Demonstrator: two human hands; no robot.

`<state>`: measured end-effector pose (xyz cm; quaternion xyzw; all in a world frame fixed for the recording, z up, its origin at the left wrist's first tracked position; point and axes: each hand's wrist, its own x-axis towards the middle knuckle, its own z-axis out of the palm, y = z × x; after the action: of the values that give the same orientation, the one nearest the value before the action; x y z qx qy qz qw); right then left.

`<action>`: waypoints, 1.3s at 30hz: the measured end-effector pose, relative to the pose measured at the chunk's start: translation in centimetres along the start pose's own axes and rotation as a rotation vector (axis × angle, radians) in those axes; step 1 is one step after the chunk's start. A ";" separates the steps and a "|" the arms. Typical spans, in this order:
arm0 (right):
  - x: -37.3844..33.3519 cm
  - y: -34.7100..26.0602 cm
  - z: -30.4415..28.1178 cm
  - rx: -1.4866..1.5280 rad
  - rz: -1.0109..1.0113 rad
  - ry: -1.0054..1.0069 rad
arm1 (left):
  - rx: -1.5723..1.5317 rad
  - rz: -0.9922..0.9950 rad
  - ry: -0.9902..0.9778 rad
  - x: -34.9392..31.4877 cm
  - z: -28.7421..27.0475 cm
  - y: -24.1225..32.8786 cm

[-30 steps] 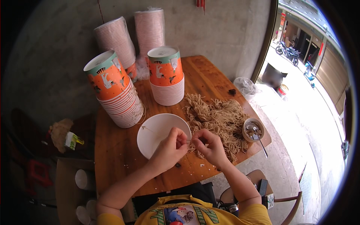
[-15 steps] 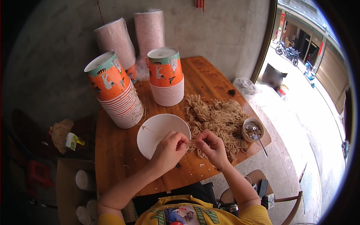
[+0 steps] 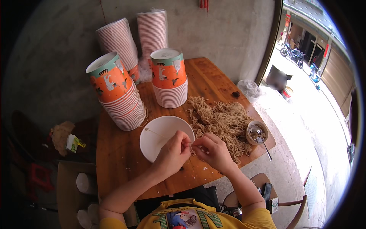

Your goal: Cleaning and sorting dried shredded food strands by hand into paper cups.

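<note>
A white paper bucket (image 3: 150,145) stands mouth up on the table in front of me. From its left rim a thin beige cord (image 3: 154,133) runs across the opening to my left hand (image 3: 173,152), which pinches it between thumb and fingertips. Close against those fingertips is my right hand (image 3: 214,152), also pinched, over the bucket's right edge. A small part of the cord's end seems to sit between the two hands, mostly hidden by fingers. Just beyond my right hand spreads a large heap of beige cords (image 3: 225,122).
Two stacks of upturned orange-and-white paper buckets, left (image 3: 121,95) and middle (image 3: 169,78), stand behind; wrapped stacks (image 3: 152,34) lean at the wall. A small tub (image 3: 254,131) with a spoon sits at the table's right edge. A cardboard box (image 3: 70,191) holds white buckets at lower left.
My right hand has shifted slightly left and turned, bringing its fingertips up to those of my left. The left hand has barely moved and keeps its pinch on the cord.
</note>
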<state>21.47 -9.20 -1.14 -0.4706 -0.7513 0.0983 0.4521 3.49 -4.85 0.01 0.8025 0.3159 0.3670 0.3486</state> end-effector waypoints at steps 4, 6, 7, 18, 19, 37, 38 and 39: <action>0.2 0.0 -0.5 -0.080 -0.077 0.002 | 0.108 0.050 0.006 -0.2 -0.3 -0.2; -0.5 0.4 -0.5 -0.047 -0.051 -0.020 | 0.112 0.050 -0.005 -0.3 -0.6 -0.4; -0.8 0.5 -0.5 -0.013 -0.026 -0.043 | 0.118 0.050 -0.015 -0.3 -0.7 -0.4; 0.5 1.1 -3.1 -0.229 -0.156 -0.149 | 0.336 0.058 -0.213 -2.9 -3.5 0.8; 1.0 0.7 -3.1 -0.254 -0.182 -0.138 | 0.385 0.107 -0.254 -3.5 -3.9 0.5; 3.8 -3.8 6.0 0.147 -0.135 -0.159 | 0.421 0.096 0.151 -7.8 -7.2 -0.3; 3.9 -3.8 6.1 0.140 -0.139 -0.152 | 0.331 0.032 0.210 -7.6 -6.3 -0.5; 3.8 -3.8 6.1 0.131 -0.143 -0.144 | 0.240 -0.032 0.268 -7.4 -5.7 -0.7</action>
<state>13.83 -6.51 -0.20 -0.3771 -0.8053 0.1484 0.4327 -5.28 -8.23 -0.51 0.7773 0.4137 0.4246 0.2107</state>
